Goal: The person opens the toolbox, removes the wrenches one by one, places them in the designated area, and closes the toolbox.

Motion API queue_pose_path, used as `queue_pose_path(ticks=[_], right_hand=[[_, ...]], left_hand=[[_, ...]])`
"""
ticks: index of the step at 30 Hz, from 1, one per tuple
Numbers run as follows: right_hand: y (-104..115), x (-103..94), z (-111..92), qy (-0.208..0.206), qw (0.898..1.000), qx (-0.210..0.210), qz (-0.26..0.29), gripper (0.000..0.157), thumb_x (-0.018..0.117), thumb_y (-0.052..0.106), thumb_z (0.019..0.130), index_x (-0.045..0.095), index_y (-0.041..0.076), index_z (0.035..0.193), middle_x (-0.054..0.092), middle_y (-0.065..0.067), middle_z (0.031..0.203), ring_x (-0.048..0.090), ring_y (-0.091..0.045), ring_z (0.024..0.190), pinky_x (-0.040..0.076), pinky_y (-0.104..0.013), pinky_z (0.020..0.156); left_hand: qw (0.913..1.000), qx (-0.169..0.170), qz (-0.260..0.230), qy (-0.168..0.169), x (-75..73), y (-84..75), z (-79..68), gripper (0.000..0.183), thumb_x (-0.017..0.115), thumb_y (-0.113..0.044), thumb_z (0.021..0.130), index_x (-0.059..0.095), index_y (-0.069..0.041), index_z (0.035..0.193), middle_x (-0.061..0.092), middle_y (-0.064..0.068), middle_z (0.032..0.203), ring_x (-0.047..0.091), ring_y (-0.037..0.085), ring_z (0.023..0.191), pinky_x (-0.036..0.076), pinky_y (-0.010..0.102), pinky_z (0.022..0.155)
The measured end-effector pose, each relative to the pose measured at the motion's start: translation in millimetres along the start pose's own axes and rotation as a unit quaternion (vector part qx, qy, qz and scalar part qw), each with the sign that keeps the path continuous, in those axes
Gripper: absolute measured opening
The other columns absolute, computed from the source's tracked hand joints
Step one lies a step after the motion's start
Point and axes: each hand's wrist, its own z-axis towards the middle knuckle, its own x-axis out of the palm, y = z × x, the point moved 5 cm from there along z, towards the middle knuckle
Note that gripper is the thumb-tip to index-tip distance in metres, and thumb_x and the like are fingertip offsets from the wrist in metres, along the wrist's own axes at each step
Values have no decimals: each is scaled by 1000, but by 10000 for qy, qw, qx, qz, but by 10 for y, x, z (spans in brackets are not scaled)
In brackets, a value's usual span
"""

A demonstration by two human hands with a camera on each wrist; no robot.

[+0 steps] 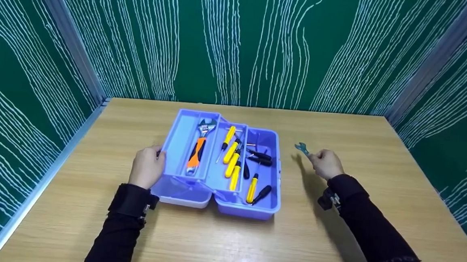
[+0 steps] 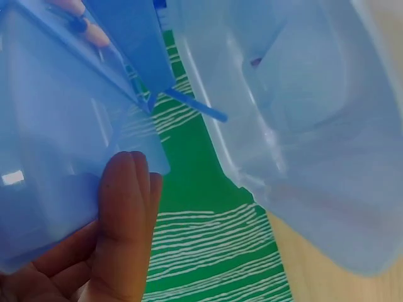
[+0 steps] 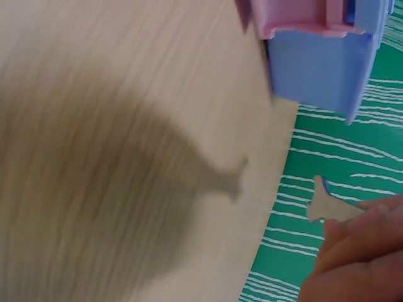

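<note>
A purple-blue toolbox (image 1: 279, 158) lies unfolded on the table, its trays spread to the left. My left hand (image 1: 147, 167) grips the left edge of the upper tray (image 1: 178, 144); in the left wrist view the thumb (image 2: 123, 220) presses along its wall. Right of the box, my right hand (image 1: 327, 165) pinches a small open-end wrench (image 1: 301, 148), raised above the table with its jaw end pointing outward. In the upper tray sits an adjustable wrench (image 1: 196, 153) with an orange and black handle. Yellow screwdrivers (image 1: 232, 151) fill the middle tray.
Inside the deep right compartment lie black-handled screwdrivers (image 1: 262, 194) and a yellow one (image 1: 252, 189). The wooden table (image 1: 242, 245) carries the toolbox. Green panels (image 1: 255, 47) with white lines stand behind the table and at both sides.
</note>
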Motion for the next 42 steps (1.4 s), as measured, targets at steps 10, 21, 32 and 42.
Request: queue_pose_path(ticks=[10,21,32,42], right_hand=[[-81,58,100,221,9969,412,-634,36,55,22,94,52,12,59,37,10,48,32,-6,43,31,-22,45],[-68,132,152,-13,9949,497,-882,42,59,26,90,53,15,50,40,8,45,32,-9,41,31,-23,44],[-104,157,112,234,9907,618,-1191,26,61,20,87,67,4,68,61,1,56,55,-12,49,46,-23,48],[-129,225,100,539,9845,884,-1414,24,63,21,89,64,4,71,62,-2,56,58,-13,47,47,-24,46]], left_hand=[[10000,-5,-32,30,-3,27,-3,30,50,-6,97,66,11,116,70,24,92,60,26,67,46,32,59],[9999,150,33,16,-11,28,-14,29,50,-5,96,67,11,113,70,23,88,60,26,67,46,34,59],[10000,67,14,27,1,27,-13,30,50,-6,97,66,12,115,70,24,90,60,26,67,45,32,58],[9999,-20,-50,126,11,41,-7,31,49,-6,97,64,12,118,70,25,90,57,22,61,43,29,54]])
